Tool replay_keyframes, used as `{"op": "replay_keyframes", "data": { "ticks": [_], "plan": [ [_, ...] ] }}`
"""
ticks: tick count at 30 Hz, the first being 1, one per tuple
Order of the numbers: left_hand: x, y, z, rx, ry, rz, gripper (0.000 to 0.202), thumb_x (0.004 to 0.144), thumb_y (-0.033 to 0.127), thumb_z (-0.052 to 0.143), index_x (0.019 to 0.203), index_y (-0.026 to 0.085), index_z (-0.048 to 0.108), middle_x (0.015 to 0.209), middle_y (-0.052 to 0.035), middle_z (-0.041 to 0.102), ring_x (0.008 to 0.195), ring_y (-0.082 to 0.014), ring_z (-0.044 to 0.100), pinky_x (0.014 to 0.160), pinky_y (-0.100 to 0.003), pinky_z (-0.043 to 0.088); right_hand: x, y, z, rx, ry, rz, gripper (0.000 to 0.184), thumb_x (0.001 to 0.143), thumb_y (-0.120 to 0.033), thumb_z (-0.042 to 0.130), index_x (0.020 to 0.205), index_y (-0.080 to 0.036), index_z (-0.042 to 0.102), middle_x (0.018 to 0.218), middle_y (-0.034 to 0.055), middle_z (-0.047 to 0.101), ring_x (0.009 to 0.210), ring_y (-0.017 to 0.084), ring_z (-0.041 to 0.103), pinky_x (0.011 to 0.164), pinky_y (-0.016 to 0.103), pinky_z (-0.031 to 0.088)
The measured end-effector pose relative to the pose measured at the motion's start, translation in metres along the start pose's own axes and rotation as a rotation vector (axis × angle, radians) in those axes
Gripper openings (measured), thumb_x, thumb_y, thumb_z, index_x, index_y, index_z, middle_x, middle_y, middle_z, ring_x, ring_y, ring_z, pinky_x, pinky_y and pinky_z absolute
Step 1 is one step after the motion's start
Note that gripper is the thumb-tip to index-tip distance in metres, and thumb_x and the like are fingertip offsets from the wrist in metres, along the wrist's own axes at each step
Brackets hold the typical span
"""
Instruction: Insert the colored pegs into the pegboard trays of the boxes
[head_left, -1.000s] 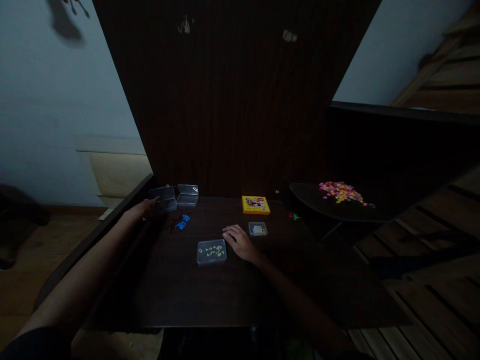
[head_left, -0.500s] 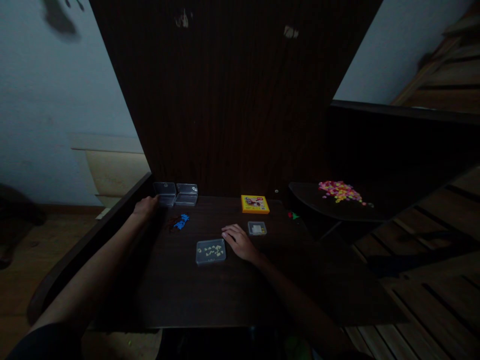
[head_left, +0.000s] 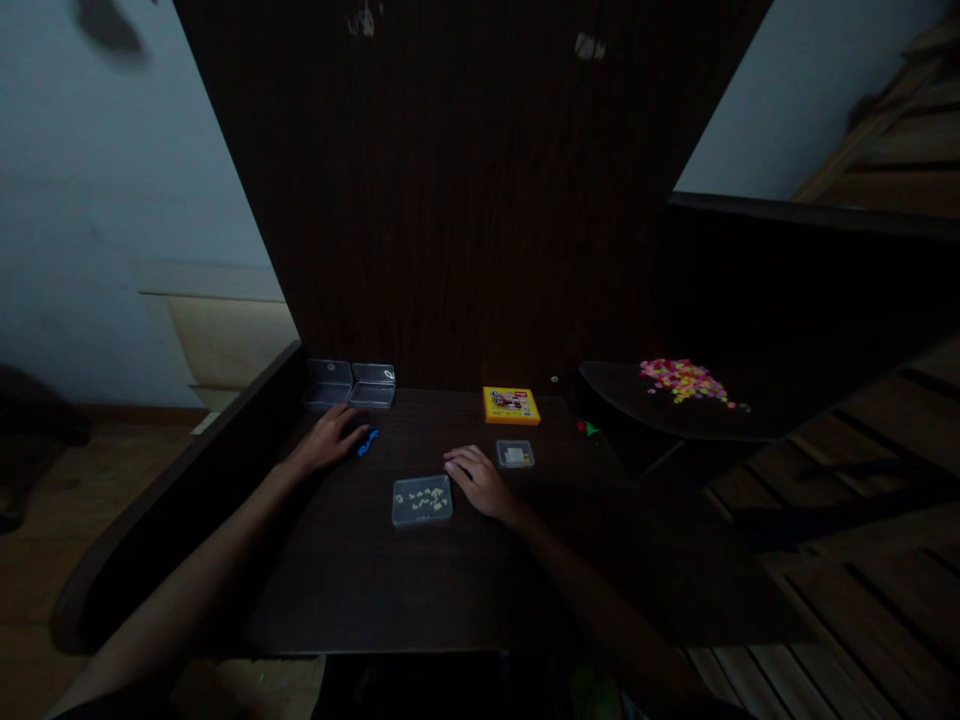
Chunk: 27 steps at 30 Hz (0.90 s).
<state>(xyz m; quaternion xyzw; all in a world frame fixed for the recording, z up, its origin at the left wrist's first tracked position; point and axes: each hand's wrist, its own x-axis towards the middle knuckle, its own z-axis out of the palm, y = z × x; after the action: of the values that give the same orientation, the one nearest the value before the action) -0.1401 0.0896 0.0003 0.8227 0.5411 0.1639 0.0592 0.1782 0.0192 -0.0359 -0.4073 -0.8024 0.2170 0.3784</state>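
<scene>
My left hand (head_left: 330, 438) lies on the dark table (head_left: 420, 590) over a small heap of red and blue pieces (head_left: 367, 441); its fingers are curved over them and partly hidden in the gloom. An open clear hinged case (head_left: 350, 384) stands just beyond it at the table's back left. My right hand (head_left: 478, 479) rests flat with fingers spread, beside a clear tray of yellow pieces (head_left: 422, 500). A smaller clear box (head_left: 515, 454) sits just past the right hand's fingers.
A yellow box (head_left: 510, 405) lies at the back middle. A few red and green bits (head_left: 587, 429) lie near the right edge. A side surface (head_left: 675, 420) on the right carries a heap of pink and yellow pieces (head_left: 681, 380). A dark wooden panel rises behind.
My left hand has let go of the clear hinged case, drawn back toward me and settled over the red and blue pieces. The right hand has stayed put.
</scene>
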Motion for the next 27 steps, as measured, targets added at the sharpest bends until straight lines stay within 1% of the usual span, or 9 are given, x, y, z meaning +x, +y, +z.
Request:
{"op": "replay_keyframes", "data": {
  "ticks": [2, 5, 8, 11, 14, 17, 21, 25, 27],
  "plan": [
    [-0.007, 0.006, 0.011, -0.081, 0.004, 0.037, 0.061, 0.090, 0.057, 0.040, 0.133, 0.015, 0.050, 0.135, -0.0140, 0.054, 0.126, -0.0265, 0.049, 0.109, -0.042, 0.037, 0.000, 0.000, 0.000, -0.004, -0.008, 0.006, 0.029, 0.098, -0.035, 0.044, 0.092, -0.022, 0.070, 0.106, 0.0065, 0.069, 0.105, 0.019, 0.058, 0.097, 0.038, 0.044],
    [-0.011, 0.011, 0.020, -0.075, -0.057, 0.048, 0.079, 0.082, 0.067, 0.048, 0.141, 0.014, 0.042, 0.147, -0.0163, 0.042, 0.138, -0.0312, 0.037, 0.115, -0.051, 0.025, 0.001, 0.001, 0.000, -0.007, -0.009, 0.005, 0.029, 0.098, -0.034, 0.045, 0.092, -0.021, 0.070, 0.106, 0.0067, 0.069, 0.105, 0.019, 0.058, 0.098, 0.039, 0.044],
    [-0.007, 0.014, 0.024, -0.087, -0.112, 0.064, 0.079, 0.085, 0.067, 0.041, 0.141, 0.011, 0.042, 0.149, -0.0166, 0.039, 0.142, -0.0297, 0.029, 0.117, -0.053, 0.017, 0.001, -0.001, -0.001, 0.006, -0.012, 0.009, 0.028, 0.097, -0.033, 0.045, 0.091, -0.021, 0.069, 0.105, 0.0069, 0.069, 0.105, 0.019, 0.058, 0.098, 0.039, 0.044],
    [-0.003, 0.016, 0.026, -0.149, -0.082, 0.053, 0.075, 0.089, 0.065, 0.032, 0.132, 0.008, 0.053, 0.143, -0.0169, 0.048, 0.139, -0.0271, 0.036, 0.117, -0.046, 0.025, -0.001, -0.006, -0.004, 0.048, -0.028, 0.016, 0.023, 0.095, -0.033, 0.049, 0.094, -0.021, 0.069, 0.107, 0.0074, 0.068, 0.106, 0.019, 0.057, 0.098, 0.039, 0.044],
    [-0.004, 0.015, 0.027, -0.204, -0.002, 0.030, 0.069, 0.089, 0.065, 0.032, 0.122, 0.011, 0.061, 0.133, -0.0152, 0.058, 0.129, -0.0271, 0.050, 0.111, -0.042, 0.037, -0.006, -0.015, -0.008, 0.100, -0.081, -0.028, 0.022, 0.090, -0.035, 0.058, 0.105, -0.020, 0.066, 0.114, 0.0083, 0.066, 0.111, 0.020, 0.056, 0.100, 0.040, 0.043],
    [-0.008, 0.014, 0.028, -0.248, 0.077, 0.029, 0.063, 0.087, 0.064, 0.038, 0.118, 0.015, 0.063, 0.123, -0.0132, 0.065, 0.116, -0.0270, 0.061, 0.103, -0.041, 0.046, -0.011, -0.026, -0.010, 0.117, -0.196, -0.102, 0.049, 0.078, -0.041, 0.071, 0.120, -0.018, 0.059, 0.123, 0.0105, 0.061, 0.117, 0.022, 0.052, 0.103, 0.042, 0.040],
    [-0.007, 0.015, 0.030, -0.292, 0.132, 0.051, 0.056, 0.087, 0.056, 0.044, 0.122, 0.015, 0.059, 0.121, -0.0127, 0.066, 0.110, -0.0263, 0.063, 0.099, -0.041, 0.049, -0.014, -0.039, -0.009, 0.054, -0.295, -0.142, 0.078, 0.067, -0.049, 0.078, 0.132, -0.018, 0.049, 0.133, 0.0127, 0.053, 0.124, 0.024, 0.046, 0.107, 0.042, 0.036],
    [-0.003, 0.020, 0.029, -0.303, 0.172, 0.049, 0.055, 0.083, 0.050, 0.051, 0.125, 0.013, 0.055, 0.122, -0.0139, 0.064, 0.111, -0.0271, 0.061, 0.099, -0.043, 0.048, -0.011, -0.046, -0.005, -0.060, -0.314, -0.199, 0.073, 0.072, -0.044, 0.074, 0.134, -0.016, 0.047, 0.134, 0.0130, 0.053, 0.125, 0.024, 0.045, 0.107, 0.040, 0.036],
    [-0.004, 0.024, 0.026, -0.298, 0.262, 0.031, 0.052, 0.083, 0.047, 0.052, 0.124, 0.014, 0.054, 0.122, -0.0132, 0.063, 0.112, -0.0270, 0.060, 0.099, -0.043, 0.047, -0.011, -0.047, -0.004, -0.126, -0.317, -0.224, 0.065, 0.076, -0.038, 0.070, 0.132, -0.015, 0.048, 0.133, 0.0123, 0.054, 0.123, 0.023, 0.046, 0.106, 0.039, 0.037]
  ]
}}
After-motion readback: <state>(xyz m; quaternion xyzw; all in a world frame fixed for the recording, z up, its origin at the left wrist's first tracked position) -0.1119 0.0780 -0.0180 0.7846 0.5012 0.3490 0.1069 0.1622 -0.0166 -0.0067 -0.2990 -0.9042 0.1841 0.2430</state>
